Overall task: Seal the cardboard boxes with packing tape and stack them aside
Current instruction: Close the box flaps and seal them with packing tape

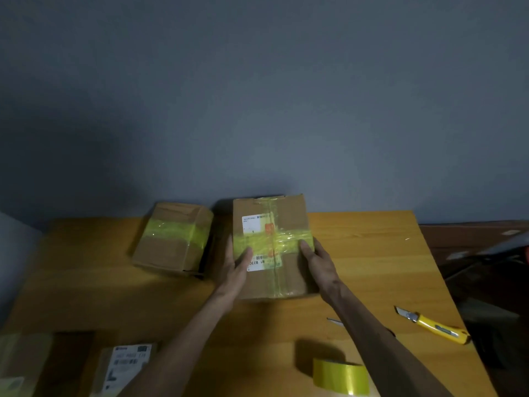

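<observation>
A cardboard box (272, 282) with white labels and crossed strips of yellow-green tape sits at the middle of the wooden table (372, 253). My left hand (236, 267) grips its left side, thumb on top. My right hand (316, 260) grips its right side, thumb on the tape band. A second taped box (171, 239) lies to the left, apart from the first. A roll of yellow-green tape (340, 378) stands at the near edge, under my right forearm.
A yellow utility knife (435, 325) lies on the right of the table, blade out. A small metal blade piece (335, 321) shows beside my right forearm. A labelled parcel (126, 365) and another box (20, 362) sit at the near left. Dark clutter lies beyond the table's right edge.
</observation>
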